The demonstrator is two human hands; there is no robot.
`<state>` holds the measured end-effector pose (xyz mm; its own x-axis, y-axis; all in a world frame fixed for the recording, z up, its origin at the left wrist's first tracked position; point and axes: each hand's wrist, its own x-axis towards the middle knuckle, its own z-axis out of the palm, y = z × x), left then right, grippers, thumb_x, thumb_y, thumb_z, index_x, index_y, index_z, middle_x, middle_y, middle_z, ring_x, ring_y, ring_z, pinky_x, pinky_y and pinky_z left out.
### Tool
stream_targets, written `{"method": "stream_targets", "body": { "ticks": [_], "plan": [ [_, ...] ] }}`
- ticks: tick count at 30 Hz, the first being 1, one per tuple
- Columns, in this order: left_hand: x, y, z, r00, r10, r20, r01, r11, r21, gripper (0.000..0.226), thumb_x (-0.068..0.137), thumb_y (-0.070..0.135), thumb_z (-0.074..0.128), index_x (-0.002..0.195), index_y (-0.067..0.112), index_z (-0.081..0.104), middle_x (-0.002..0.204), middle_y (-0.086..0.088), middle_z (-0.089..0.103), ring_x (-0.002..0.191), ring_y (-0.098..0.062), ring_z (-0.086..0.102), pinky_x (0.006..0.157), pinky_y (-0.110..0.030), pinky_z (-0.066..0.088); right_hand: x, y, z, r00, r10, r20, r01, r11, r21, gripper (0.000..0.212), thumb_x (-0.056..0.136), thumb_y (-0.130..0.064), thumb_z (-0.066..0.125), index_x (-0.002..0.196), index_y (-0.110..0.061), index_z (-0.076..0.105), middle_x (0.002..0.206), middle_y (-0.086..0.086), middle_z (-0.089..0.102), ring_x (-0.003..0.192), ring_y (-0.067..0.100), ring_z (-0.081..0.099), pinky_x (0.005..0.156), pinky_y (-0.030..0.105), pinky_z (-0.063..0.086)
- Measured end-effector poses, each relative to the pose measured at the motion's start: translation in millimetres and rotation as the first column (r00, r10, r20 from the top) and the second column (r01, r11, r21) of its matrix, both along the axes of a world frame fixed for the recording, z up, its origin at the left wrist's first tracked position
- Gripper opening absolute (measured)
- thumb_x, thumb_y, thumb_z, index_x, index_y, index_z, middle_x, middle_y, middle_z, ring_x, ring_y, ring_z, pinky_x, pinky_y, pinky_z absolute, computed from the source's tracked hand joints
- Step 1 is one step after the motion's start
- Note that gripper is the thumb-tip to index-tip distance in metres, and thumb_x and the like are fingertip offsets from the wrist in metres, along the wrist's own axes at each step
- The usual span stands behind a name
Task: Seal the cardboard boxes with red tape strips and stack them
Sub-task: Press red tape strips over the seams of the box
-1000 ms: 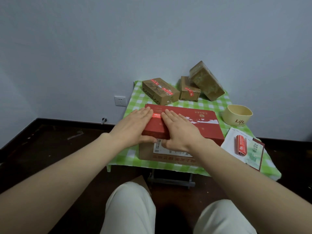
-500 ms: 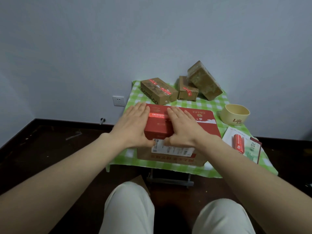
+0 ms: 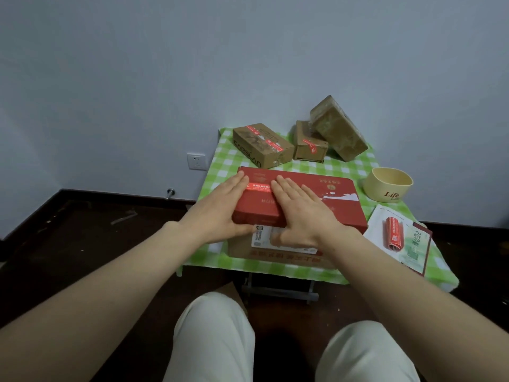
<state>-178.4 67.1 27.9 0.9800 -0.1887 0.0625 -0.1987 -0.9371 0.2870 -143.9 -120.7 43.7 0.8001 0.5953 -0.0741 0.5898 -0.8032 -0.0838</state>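
Note:
A flat red box (image 3: 338,205) lies on top of a brown cardboard box (image 3: 275,256) at the near edge of the small table. A red tape strip (image 3: 259,187) runs across the red box's left end. My left hand (image 3: 220,210) lies against that left end with straight fingers, thumb under the front edge. My right hand (image 3: 300,213) presses flat on the lid just right of the strip. A roll of red tape strips (image 3: 394,233) rests on a paper sheet at the right.
Three brown boxes stand at the back of the green checked tablecloth (image 3: 220,172): a taped one (image 3: 261,146), a small taped one (image 3: 309,143) and one leaning on it (image 3: 338,128). A cream bowl (image 3: 388,186) sits right. My knees are below the table.
Both hands have slid slightly along the red box's lid while smoothing the strip. The view has shifted a little; the boxes have not moved.

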Motion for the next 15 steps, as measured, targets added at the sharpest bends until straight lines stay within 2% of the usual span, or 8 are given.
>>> {"method": "stream_targets", "body": {
  "ticks": [5,6,8,10,15],
  "plan": [
    [-3.6,3.0,-1.7,1.0,-0.007,-0.014,0.006,0.998,-0.056,0.109,0.075,0.055,0.067,0.152,0.02,-0.002,0.159,0.007,-0.009,0.146,-0.008,0.0,0.119,-0.034,0.017,1.8,-16.7,-0.2,0.998,-0.061,0.009,0.062,0.997,-0.038,0.111,0.076,-0.048,0.064,0.149,-0.014,-0.012,0.158,0.005,-0.016,0.146,0.017,-0.013,0.119,0.034,-0.007],
    [-3.4,0.2,-0.6,1.0,0.007,-0.003,-0.007,1.0,-0.02,0.111,0.075,0.056,0.068,0.152,0.017,-0.002,0.159,0.004,-0.008,0.146,-0.011,-0.001,0.12,-0.034,0.012,3.5,-18.1,1.2,0.998,-0.061,-0.004,0.061,0.997,-0.046,0.112,0.075,-0.047,0.065,0.149,-0.014,-0.012,0.158,0.005,-0.016,0.146,0.017,-0.013,0.119,0.034,-0.007],
    [-1.1,-10.4,3.9,0.996,0.019,0.085,-0.033,0.986,0.163,0.11,0.075,0.061,0.063,0.151,0.014,-0.001,0.16,-0.002,-0.007,0.147,-0.016,-0.005,0.12,-0.034,0.0,6.0,-15.5,6.6,0.997,-0.062,-0.044,0.06,0.997,-0.048,0.115,0.073,-0.046,0.068,0.149,-0.011,-0.011,0.158,0.006,-0.015,0.146,0.018,-0.013,0.12,0.036,-0.006],
    [2.3,-22.1,6.2,0.988,-0.036,0.153,-0.011,0.956,0.293,0.107,0.077,0.064,0.056,0.151,0.014,-0.003,0.16,-0.003,-0.008,0.147,-0.016,-0.009,0.119,-0.035,-0.007,6.3,-8.9,8.5,0.999,-0.034,-0.028,0.032,0.998,-0.045,0.117,0.073,-0.045,0.069,0.149,-0.01,-0.012,0.158,0.007,-0.017,0.146,0.019,-0.014,0.12,0.037,-0.006],
    [8.4,-28.2,2.3,0.992,-0.086,0.09,0.063,0.969,0.238,0.092,0.087,0.057,0.051,0.151,0.014,0.002,0.16,-0.002,0.0,0.147,-0.013,-0.001,0.118,-0.027,-0.003,0.6,4.2,1.2,0.999,0.031,-0.022,-0.033,0.998,-0.056,0.106,0.078,-0.041,0.063,0.15,-0.011,-0.01,0.159,0.006,-0.014,0.147,0.018,-0.011,0.12,0.035,-0.004]
  ]
}}
